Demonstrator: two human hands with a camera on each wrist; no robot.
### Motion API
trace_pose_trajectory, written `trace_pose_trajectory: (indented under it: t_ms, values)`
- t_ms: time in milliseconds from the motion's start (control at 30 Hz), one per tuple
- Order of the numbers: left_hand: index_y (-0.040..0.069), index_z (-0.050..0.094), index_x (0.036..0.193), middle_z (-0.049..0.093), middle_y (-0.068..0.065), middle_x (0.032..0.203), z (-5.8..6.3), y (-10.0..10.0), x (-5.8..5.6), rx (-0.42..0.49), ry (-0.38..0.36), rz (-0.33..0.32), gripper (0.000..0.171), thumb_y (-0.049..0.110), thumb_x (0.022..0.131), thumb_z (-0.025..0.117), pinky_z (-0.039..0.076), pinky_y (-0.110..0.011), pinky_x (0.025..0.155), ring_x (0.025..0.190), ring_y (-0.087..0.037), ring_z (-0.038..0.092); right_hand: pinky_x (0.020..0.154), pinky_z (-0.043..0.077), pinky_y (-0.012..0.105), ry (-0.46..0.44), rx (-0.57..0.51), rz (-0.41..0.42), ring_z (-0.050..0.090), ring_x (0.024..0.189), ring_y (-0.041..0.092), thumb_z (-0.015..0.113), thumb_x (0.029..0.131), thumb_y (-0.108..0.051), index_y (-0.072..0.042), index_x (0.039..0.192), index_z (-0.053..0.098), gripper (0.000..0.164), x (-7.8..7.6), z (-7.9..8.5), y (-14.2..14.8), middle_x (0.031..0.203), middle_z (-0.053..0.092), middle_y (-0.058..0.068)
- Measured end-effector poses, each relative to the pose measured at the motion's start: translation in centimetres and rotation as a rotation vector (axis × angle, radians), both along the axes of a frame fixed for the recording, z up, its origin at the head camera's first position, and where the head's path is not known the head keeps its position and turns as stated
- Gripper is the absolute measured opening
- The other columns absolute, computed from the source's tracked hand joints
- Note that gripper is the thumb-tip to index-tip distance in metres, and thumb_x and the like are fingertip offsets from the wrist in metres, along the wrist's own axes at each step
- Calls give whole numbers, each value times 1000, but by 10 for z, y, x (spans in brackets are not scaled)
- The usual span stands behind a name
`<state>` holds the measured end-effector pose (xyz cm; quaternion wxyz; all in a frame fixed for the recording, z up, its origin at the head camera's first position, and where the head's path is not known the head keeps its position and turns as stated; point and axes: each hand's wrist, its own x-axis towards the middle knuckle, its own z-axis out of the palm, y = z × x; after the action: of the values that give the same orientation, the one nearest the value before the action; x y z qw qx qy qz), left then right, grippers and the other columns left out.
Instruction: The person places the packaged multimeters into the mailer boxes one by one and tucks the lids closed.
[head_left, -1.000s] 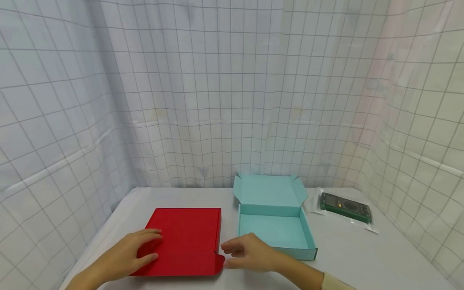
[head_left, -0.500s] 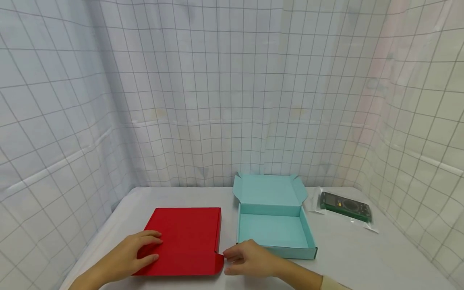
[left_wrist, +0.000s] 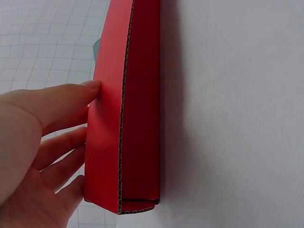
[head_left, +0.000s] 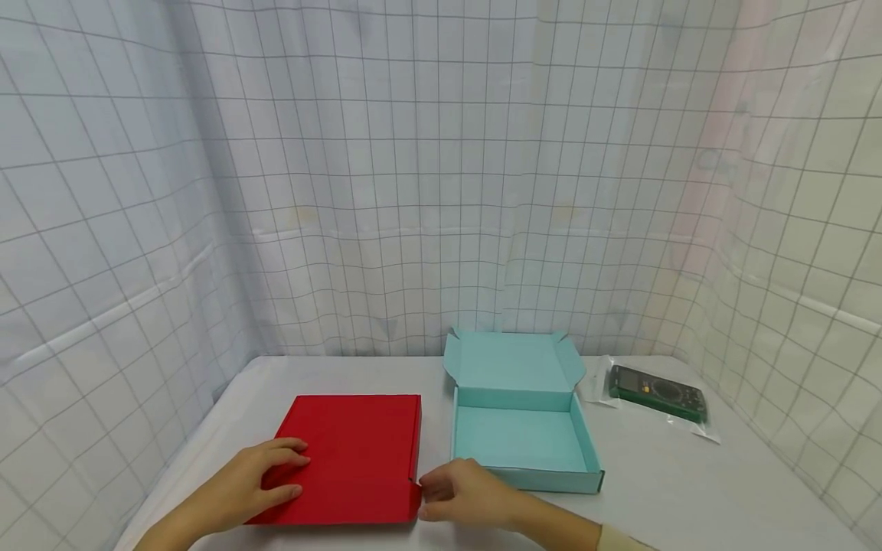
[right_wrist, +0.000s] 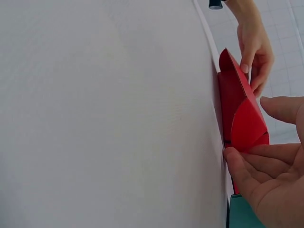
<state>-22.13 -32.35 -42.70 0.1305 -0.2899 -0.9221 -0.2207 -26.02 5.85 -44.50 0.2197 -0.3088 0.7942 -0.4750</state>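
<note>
A flat red cardboard box [head_left: 354,444] lies at the left of the table with its lid down and the lid's front panel sticking out toward me. My left hand [head_left: 251,482] rests on the lid's left part, fingers spread and relaxed. At the front right corner, the fingertips of my right hand [head_left: 468,493] touch a small rounded side flap [right_wrist: 248,124] of that lid. In the right wrist view the fingers press on the flap from outside, and the thumb stands apart from it. The left wrist view shows the box's corrugated front edge [left_wrist: 124,95].
Just behind my right hand stands a teal box [head_left: 524,440], lid up, nothing inside it. A green and black multimeter [head_left: 658,392] in a clear plastic bag lies at the far right. Gridded white curtains [head_left: 427,191] enclose the white table [head_left: 661,482].
My right hand has moved slightly left against the side flap, which is now bent further inward. The left hand has stayed on the red lid.
</note>
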Motion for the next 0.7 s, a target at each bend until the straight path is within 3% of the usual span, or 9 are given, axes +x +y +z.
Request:
trace_pose_trajectory:
  t_ms: [233,467,700]
  values:
    - [10,77,118,66,-6,129,4,1,-1,7,-69,40,38,32,88,84,55,-37,96,118,-39,61,84,60,35,-82,-70,-49,73,94,16,77,92,-7,-3,117,64,28,1,-2,-6,105,76,2]
    - [9,78,120,67,-5,130,4,0,0,4,-102,68,41,36,89,82,56,-39,96,121,-39,61,80,62,42,-187,-84,-85,73,91,22,77,92,-6,-13,119,55,36,2,2,-11,101,75,2]
    - [8,77,121,66,-7,131,4,-1,-1,19,-111,41,41,34,90,82,55,-36,96,122,-42,59,78,61,40,-214,-108,-114,72,86,25,77,91,-4,-13,121,53,40,4,3,-14,97,74,4]
